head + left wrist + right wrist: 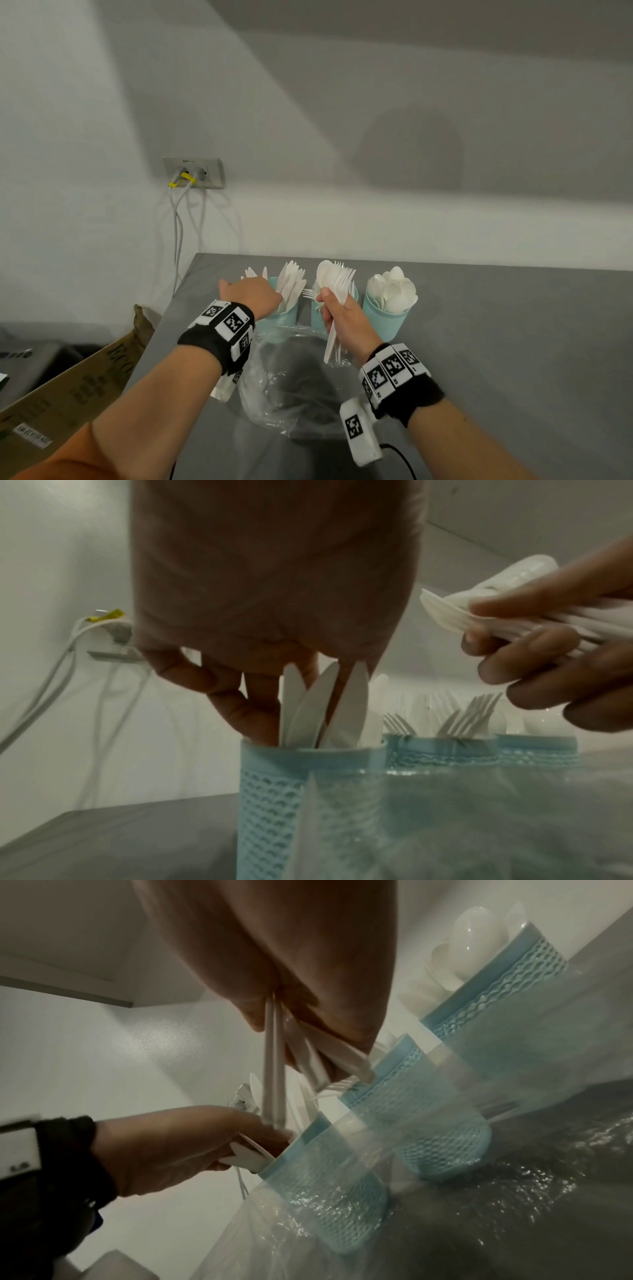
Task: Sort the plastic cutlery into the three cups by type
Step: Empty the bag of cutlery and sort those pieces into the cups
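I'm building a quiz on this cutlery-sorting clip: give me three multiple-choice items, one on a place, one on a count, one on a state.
1. Which pale blue plastic cup holds the white plastic spoons?
A. the left one B. the middle one C. the right one
2. How many pale blue cups stand on the grey table?
A. two B. three C. four
3. The right hand is:
A. gripping a bundle of white cutlery B. flat on the table C. hanging idle

Answers:
1. C: spoons fill the right cup.
2. B: three in a row on the table.
3. A: right hand curls round the bundle.
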The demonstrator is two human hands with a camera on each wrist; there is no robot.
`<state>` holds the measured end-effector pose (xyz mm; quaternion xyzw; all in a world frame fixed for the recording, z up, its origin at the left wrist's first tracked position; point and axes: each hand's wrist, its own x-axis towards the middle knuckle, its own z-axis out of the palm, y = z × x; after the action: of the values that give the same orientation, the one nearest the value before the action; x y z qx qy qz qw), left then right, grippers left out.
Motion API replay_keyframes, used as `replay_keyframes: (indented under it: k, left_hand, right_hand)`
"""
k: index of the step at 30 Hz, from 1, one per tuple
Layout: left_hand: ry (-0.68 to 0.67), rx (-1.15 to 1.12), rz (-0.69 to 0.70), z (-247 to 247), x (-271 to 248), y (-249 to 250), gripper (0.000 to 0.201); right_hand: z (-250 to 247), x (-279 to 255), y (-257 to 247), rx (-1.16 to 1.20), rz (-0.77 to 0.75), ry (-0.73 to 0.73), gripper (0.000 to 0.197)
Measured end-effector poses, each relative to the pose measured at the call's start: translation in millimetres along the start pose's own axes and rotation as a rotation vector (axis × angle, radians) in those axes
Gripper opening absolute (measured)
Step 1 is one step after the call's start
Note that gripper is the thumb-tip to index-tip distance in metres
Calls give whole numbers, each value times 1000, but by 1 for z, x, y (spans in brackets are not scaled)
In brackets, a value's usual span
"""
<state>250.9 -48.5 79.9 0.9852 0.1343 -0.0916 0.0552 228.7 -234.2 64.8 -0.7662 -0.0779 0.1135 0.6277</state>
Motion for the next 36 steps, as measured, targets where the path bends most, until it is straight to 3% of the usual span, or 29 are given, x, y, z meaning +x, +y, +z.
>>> replay_keyframes:
  k: [5,8,10,11,13,14,16,18,21,26,30,32,36]
  left_hand:
    - [-173,-58,6,-2,1,-2,27]
    - [-177,-152,19,-10,-7,0,29]
    - [-54,-208,29,-16,-18,3,43]
    - [84,-257,53,-17,-25,5,46]
    - [364,-466,159,-20,-43,14,32]
    - [388,-596,226,-21,-53,20,22]
    - [180,-809,328,-17,-68,34,20]
    - [-101,-914,406,-12,-78,44,37]
    - [-252,-1071,468,-12,-90,51,39]
    - [-280,-1214,471,-3,-89,60,35]
    - [-109,-1189,415,7,-79,64,30]
    - [1,-1122,393,12,-74,63,27]
    - [95,-1081,375,21,-68,58,28]
  right_hand:
    - [-3,-5,-7,94,15,19,29]
    - [-5,-8,-14,130,-25,30,29]
    - [-6,-10,-18,158,-43,46,30]
    - [-6,-10,-20,169,-54,60,30]
    - [-6,-11,-25,196,-81,96,30]
    - [-6,-11,-28,208,-93,108,30]
    - [-7,-13,-34,264,-107,94,31]
    - [-7,-15,-37,332,-100,47,32]
    - [-5,-19,-37,250,-47,28,37]
    - [-8,-18,-33,179,-29,0,37]
    - [-11,-11,-36,204,-58,117,29]
    - [-14,-6,-35,240,-69,213,33]
    - [-18,1,-31,243,-68,238,33]
